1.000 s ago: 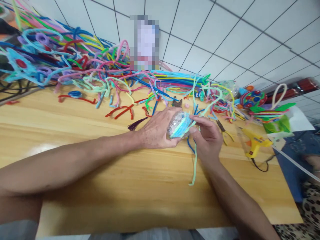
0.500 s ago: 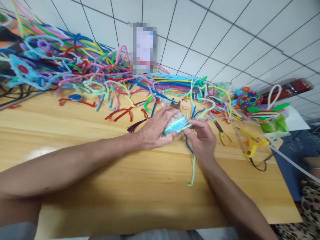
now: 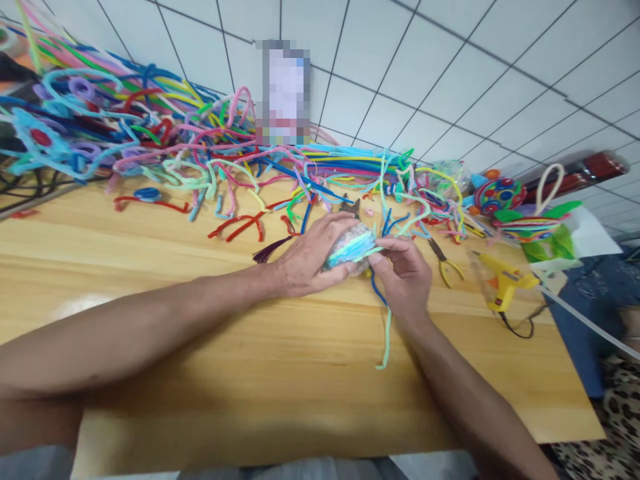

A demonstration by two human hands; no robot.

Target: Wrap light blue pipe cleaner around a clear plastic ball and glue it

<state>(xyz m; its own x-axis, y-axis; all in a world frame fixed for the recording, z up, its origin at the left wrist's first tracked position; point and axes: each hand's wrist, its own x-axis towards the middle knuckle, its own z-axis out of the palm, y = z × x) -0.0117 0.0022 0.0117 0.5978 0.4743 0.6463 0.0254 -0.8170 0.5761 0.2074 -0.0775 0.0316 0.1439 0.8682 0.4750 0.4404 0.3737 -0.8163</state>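
Our left grip [image 3: 307,260], back upward, clasped one blue-banded bundle [image 3: 353,247]; our right grip [image 3: 404,273], curled, pinched one green strand [image 3: 375,252]; one yellow glue gun [image 3: 509,280] lay nearby.

From my remote seat I had the bundle [image 3: 353,248] between my left grip [image 3: 311,257] and right grip [image 3: 404,277], above the tabletop [image 3: 240,380]. A heap of pipe cleaners [image 3: 193,137] lay behind, along the wall [image 3: 425,60]. The pliers [image 3: 453,272] lay to the right, the glue gun [image 3: 507,285] farther right.
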